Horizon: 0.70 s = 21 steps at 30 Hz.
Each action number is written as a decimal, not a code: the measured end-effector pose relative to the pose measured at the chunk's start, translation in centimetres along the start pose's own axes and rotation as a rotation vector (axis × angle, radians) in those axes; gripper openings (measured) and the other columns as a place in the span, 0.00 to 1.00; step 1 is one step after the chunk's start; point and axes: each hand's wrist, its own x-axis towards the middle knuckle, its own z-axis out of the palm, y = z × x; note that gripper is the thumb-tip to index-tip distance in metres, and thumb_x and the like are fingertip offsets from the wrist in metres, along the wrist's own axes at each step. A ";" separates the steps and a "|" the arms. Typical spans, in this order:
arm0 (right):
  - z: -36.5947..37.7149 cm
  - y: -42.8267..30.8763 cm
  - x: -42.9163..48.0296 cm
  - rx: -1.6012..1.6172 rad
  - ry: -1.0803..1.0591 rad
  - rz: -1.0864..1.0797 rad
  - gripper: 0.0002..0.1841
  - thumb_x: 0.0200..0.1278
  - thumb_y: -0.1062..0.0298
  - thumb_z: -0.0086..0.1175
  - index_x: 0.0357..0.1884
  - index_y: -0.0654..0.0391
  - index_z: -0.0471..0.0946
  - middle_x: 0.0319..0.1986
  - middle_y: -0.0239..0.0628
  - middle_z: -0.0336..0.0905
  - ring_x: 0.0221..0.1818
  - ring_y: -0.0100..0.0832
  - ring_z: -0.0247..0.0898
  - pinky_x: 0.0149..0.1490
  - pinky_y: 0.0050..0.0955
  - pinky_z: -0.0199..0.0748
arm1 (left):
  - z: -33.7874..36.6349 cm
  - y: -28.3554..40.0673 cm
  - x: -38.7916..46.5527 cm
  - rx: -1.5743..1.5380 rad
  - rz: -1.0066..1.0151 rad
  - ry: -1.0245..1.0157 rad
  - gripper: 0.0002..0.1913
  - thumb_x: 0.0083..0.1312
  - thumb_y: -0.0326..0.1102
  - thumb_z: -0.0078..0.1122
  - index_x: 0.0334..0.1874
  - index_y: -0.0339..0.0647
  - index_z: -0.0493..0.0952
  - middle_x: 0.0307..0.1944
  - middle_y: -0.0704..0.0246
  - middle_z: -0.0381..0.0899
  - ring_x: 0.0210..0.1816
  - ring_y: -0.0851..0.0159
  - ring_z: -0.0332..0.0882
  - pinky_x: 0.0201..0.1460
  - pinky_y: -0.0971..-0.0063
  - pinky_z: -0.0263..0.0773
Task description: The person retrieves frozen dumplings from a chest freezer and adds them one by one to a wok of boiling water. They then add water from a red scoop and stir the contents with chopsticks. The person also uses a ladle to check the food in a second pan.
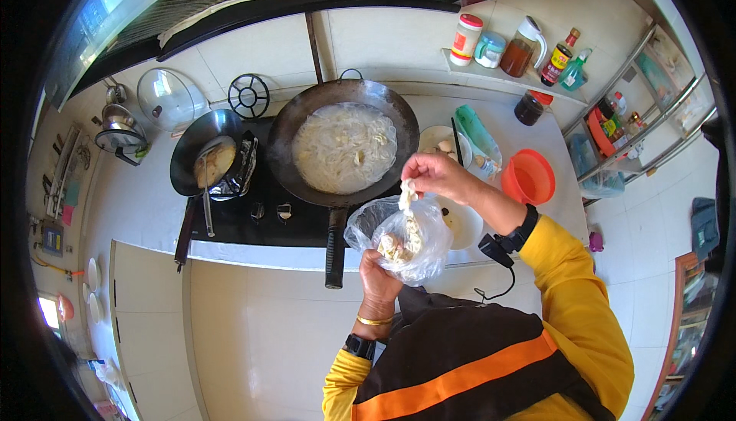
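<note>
My left hand (379, 277) grips a clear plastic bag (428, 248) from below, in front of the counter edge. Pale, lumpy food pieces (395, 247) lie in the bag. Above its opening, my right hand (434, 177) pinches a whitish strip of the same food (408, 196) that hangs down into the bag. Up and to the left, a large wok (282, 151) on the stove holds pale noodles in cloudy liquid (345, 148). Its dark handle (335, 248) points towards me, left of the bag.
A smaller wok (184, 162) at left holds a browned flat food and a metal spatula (208, 214). A plate (466, 223), a bowl with chopsticks (431, 139) and a red plastic bowl (528, 177) stand at right. Bottles and jars line a shelf (517, 79); a glass lid (167, 99) leans back left.
</note>
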 end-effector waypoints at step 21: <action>4.4 -3.0 -2.4 -0.926 -0.294 -0.427 0.17 0.50 0.70 0.58 0.45 0.56 0.76 0.32 0.39 0.76 0.36 0.39 0.75 0.41 0.31 0.74 | 1.1 -0.3 -0.2 0.226 0.080 0.027 0.24 0.56 0.30 0.43 0.57 0.32 0.68 0.52 0.60 0.73 0.54 0.58 0.72 0.61 0.64 0.65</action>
